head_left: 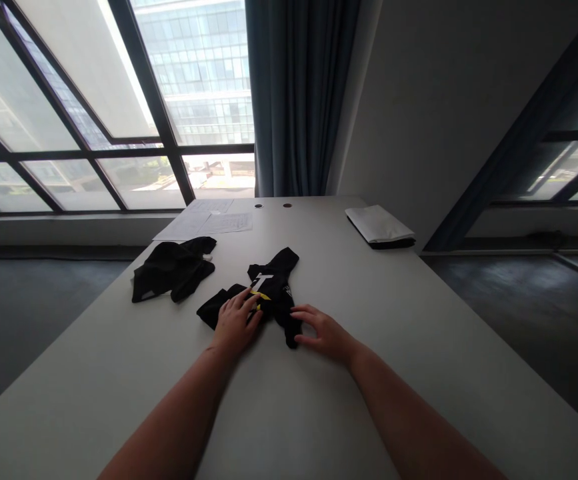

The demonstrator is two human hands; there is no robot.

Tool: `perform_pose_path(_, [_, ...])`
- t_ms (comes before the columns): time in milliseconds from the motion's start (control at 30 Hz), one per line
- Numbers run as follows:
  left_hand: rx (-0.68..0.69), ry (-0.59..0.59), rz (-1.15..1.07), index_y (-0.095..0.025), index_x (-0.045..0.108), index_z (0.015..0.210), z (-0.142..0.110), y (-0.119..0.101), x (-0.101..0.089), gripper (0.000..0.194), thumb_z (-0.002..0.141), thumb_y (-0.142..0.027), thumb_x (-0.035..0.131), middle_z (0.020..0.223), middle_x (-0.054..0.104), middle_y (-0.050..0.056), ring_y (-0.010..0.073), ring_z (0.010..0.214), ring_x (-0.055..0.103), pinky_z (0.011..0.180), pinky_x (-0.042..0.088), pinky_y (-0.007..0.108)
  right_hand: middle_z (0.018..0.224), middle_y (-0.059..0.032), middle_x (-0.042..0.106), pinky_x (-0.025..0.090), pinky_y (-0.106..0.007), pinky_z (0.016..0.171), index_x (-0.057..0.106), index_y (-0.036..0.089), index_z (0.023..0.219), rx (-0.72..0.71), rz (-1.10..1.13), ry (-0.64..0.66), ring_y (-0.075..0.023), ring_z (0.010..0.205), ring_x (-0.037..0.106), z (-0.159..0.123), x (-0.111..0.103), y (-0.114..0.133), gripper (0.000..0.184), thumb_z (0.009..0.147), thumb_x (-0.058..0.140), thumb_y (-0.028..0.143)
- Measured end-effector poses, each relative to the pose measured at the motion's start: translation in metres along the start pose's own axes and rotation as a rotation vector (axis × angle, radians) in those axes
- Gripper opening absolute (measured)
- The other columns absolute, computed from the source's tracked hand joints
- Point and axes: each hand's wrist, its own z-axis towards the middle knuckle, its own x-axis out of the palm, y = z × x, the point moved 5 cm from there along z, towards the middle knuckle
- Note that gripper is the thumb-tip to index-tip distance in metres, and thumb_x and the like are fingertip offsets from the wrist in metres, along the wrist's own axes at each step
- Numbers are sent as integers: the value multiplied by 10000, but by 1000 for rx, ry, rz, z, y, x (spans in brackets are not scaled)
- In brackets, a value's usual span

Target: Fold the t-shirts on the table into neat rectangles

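Observation:
A small black garment [279, 300] with white and yellow print lies partly bunched on the white table [349, 280]. My left hand [239, 320] rests over its left part, fingers stretched out on the cloth and hiding some of the print. At the right edge of the garment is my right hand [323, 335], its thumb and fingers apart beside the sleeve-like end. The fingertips meet the cloth's edge there; whether they press on it I cannot tell. A second black garment [171, 267] lies crumpled to the left, untouched by either hand.
Sheets of paper [226, 223] lie at the table's far left. A folded white cloth-like item [381, 225] with a dark underside sits at the far right. Two round holes are set near the back edge. Behind stand a blue curtain [301, 100] and windows.

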Motion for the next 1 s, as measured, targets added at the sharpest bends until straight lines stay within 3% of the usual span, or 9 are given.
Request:
perform_pose_path(100, [-54, 48, -16, -316, 678, 1296, 14, 22, 9, 356, 966, -387, 565, 1447, 607, 54, 284, 1283, 588, 1106, 446, 468, 1476, -87, 566, 435, -381, 1152, 711, 249, 1217, 21, -24, 66, -245, 1334, 568, 1, 10, 4, 356, 873, 712, 341])
perform_pose_path(167, [-24, 45, -48, -294, 715, 1177, 19, 24, 12, 274, 962, -359, 558, 1351, 660, 56, 276, 1229, 613, 1086, 457, 466, 1419, -73, 604, 451, -361, 1123, 735, 243, 1021, 28, -21, 39, -226, 1272, 607, 2, 10, 5, 156, 891, 656, 275])
perform_pose_path(267, [77, 7, -185, -258, 730, 1071, 19, 20, 12, 264, 985, -373, 509, 1344, 655, 64, 258, 1216, 620, 1078, 472, 431, 1285, -79, 675, 475, -358, 1072, 677, 230, 887, 52, 49, -29, -220, 1169, 648, 1, 5, 2, 119, 907, 561, 246])
perform_pose_path(433, [113, 60, -458, -231, 735, 953, 18, 18, 17, 465, 1056, -418, 321, 1251, 681, 60, 200, 1090, 676, 997, 523, 323, 1059, -69, 721, 524, -374, 951, 570, 244, 997, 304, 263, -363, -232, 985, 653, -3, -14, -27, 209, 953, 443, 404])
perform_pose_path(633, [52, 12, -315, -229, 634, 1141, 16, 17, 20, 294, 965, -453, 562, 1227, 653, 80, 226, 1039, 666, 938, 540, 359, 862, -22, 585, 507, -315, 768, 450, 259, 941, 379, 477, -581, -205, 791, 552, -7, -23, -48, 244, 930, 443, 503])
perform_pose_path(733, [67, 54, -230, -235, 614, 1097, 13, 10, 20, 369, 881, -523, 694, 1133, 658, 66, 237, 970, 661, 899, 548, 383, 806, 11, 503, 457, -289, 694, 446, 261, 967, 371, 519, -590, -184, 715, 484, -8, -23, -46, 247, 942, 462, 506])
perform_pose_path(833, [200, 7, -176, -234, 620, 1148, 7, -7, 13, 447, 837, -524, 756, 1214, 636, 87, 286, 1131, 615, 1018, 496, 453, 774, 32, 455, 408, -278, 650, 466, 257, 970, 318, 514, -541, -165, 671, 432, -9, -22, -38, 252, 964, 474, 509])
perform_pose_path(933, [330, -24, -148, -255, 553, 1383, -1, -30, 8, 507, 928, -441, 674, 1414, 567, 106, 298, 1301, 532, 1121, 406, 476, 779, 29, 486, 390, -274, 674, 516, 237, 919, 205, 424, -384, -156, 704, 449, -5, -16, -25, 257, 972, 516, 488])
perform_pose_path(1000, [363, 56, -122, -278, 468, 1502, -5, -42, 14, 590, 956, -425, 637, 1414, 589, 102, 295, 1268, 562, 1084, 421, 467, 777, 26, 519, 389, -274, 695, 541, 223, 880, 138, 351, -258, -154, 724, 470, -3, -11, -16, 251, 961, 552, 460])
